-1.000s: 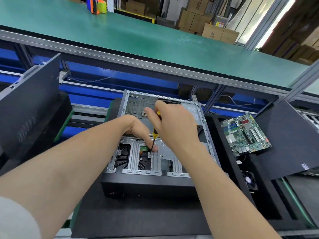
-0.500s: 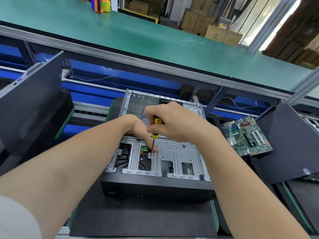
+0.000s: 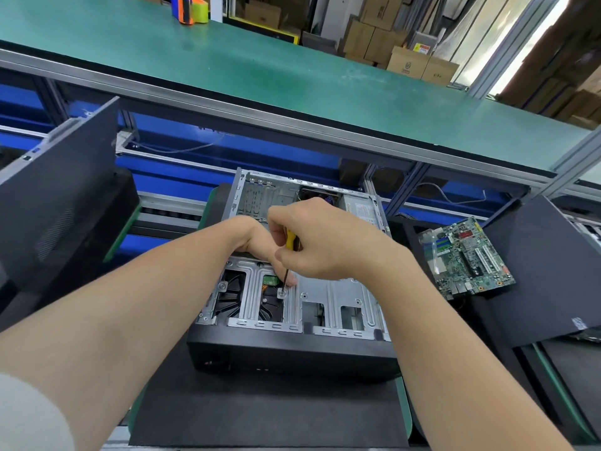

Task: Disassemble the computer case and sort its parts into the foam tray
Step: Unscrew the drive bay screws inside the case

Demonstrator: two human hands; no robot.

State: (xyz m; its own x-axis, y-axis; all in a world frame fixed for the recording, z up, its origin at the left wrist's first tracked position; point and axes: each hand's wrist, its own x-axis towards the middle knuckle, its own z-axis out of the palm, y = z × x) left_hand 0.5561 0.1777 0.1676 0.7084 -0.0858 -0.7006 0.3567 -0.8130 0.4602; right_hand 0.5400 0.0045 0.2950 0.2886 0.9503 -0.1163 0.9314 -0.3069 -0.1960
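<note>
Two hands are working over the open computer case (image 3: 341, 297), directly beneath them. Right hand (image 3: 325, 244) is gripping the yellow screwdriver (image 3: 290, 238), tip sitting on a screw (image 3: 281, 292). Left hand (image 3: 255, 240) is lying against the shaft; grasp cannot be told. Motherboard (image 3: 465, 258) is lying well right of both; bare mat (image 3: 260, 411) is showing nearside of the case edge.

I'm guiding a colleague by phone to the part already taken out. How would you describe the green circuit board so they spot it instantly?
Start at the open grey metal computer case mid-bench and look right. Beside a large dark grey panel lies the green circuit board. Unlike its plain dark neighbours, it is green and studded with chips and slots.
</note>
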